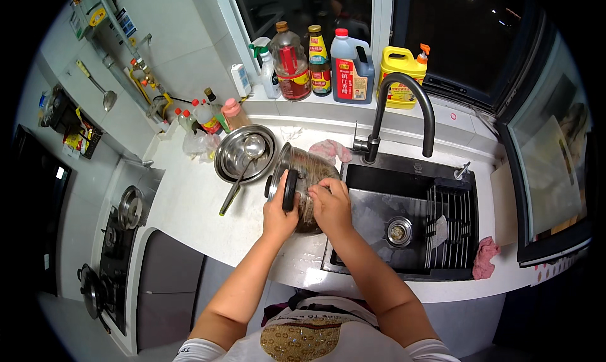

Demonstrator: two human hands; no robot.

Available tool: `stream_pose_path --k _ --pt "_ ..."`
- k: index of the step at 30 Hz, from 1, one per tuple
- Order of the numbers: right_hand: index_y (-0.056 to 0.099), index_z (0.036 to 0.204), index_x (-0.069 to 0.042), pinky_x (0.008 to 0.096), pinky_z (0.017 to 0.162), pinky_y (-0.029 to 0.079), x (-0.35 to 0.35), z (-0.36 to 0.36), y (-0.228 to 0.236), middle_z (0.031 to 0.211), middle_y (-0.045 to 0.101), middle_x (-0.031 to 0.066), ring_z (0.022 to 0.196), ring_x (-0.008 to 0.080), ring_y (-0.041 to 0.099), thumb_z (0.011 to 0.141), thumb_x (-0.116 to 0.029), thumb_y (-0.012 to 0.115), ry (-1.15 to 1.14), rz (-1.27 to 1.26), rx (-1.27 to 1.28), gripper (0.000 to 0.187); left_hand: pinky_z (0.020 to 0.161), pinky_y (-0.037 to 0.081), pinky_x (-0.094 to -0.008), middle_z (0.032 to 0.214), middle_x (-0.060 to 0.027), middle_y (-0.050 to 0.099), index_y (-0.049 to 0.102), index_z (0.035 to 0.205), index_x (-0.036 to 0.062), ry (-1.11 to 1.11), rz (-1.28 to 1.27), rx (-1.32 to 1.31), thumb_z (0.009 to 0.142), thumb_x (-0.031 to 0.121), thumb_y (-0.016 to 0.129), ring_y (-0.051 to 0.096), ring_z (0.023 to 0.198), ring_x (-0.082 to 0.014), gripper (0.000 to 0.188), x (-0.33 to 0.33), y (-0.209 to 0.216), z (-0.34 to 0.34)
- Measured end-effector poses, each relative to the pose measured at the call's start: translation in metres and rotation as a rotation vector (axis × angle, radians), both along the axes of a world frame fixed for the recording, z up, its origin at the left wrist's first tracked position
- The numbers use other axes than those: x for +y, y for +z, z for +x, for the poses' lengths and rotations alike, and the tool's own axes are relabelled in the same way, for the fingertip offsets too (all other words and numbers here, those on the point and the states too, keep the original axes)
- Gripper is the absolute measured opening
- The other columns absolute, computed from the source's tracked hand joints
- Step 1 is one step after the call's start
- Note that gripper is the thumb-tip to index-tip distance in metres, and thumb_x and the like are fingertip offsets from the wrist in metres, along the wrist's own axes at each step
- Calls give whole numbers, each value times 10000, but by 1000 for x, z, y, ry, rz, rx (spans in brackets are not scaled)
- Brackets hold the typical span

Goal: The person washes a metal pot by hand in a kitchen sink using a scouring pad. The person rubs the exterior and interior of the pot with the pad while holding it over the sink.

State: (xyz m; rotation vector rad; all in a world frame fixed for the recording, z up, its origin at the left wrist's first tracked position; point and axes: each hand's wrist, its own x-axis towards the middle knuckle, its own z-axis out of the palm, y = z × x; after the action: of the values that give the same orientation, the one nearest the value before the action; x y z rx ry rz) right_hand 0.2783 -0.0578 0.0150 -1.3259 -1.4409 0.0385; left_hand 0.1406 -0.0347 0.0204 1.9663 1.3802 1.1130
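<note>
A metal pot point(308, 167) with black handles is tipped on its side on the counter, against the left edge of the sink. Its outer wall has brownish streaks. My left hand point(280, 218) is closed around the pot's near black handle. Pressed to the streaked wall is my right hand point(332, 205), with its fingers curled together; whatever they may hold is hidden. Just left of the pot stands a steel bowl point(223, 165), and a ladle point(254, 146) rests in it with its handle over the near rim. A pink cloth point(331, 150) lies behind the pot.
To my right is a black sink point(372, 201) with a drying rack point(449, 226) and a tall dark faucet point(382, 103). A second pink cloth point(485, 258) lies at its right corner. Several bottles point(294, 71) line the windowsill. A stove point(117, 261) is at far left.
</note>
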Motion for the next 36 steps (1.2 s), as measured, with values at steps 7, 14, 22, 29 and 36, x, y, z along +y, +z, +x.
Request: stream_pose_path --k 7,14,22,29,36 --pt "638 764 -63 413 739 465 -12 -18 -9 816 580 128 838 337 577 728 -87 705 -66 -181 235 80 542 481 -402 729 -231 627 385 1431 149 -1 41 -10 852 98 632 626 623 -410 631 0 -1 -2" --pt "634 701 -35 425 700 470 -2 -15 2 758 600 157 762 359 601 714 -88 701 -103 -256 369 87 530 476 -405 674 -220 620 375 1437 159 1 89 14 850 106 638 620 599 -409 645 5 -5 -1" --pt "637 703 -28 398 645 475 16 -6 6 746 598 168 712 346 603 707 -104 693 -126 -263 411 94 525 474 -393 673 -215 618 374 1439 167 -16 58 -5 841 105 643 622 576 -380 659 2 -1 2" --pt "632 684 -36 403 671 481 -11 -26 -11 742 594 158 727 342 603 705 -99 696 -132 -225 352 92 533 480 -388 696 -218 618 395 1427 155 -16 58 -8 838 92 642 626 582 -379 642 7 -4 -3" --pt "631 692 -45 426 689 474 5 -19 -5 765 601 154 760 355 603 716 -105 693 -151 -206 351 90 531 480 -362 713 -218 624 406 1422 139 -7 42 -24 832 63 644 625 579 -372 641 7 2 2"
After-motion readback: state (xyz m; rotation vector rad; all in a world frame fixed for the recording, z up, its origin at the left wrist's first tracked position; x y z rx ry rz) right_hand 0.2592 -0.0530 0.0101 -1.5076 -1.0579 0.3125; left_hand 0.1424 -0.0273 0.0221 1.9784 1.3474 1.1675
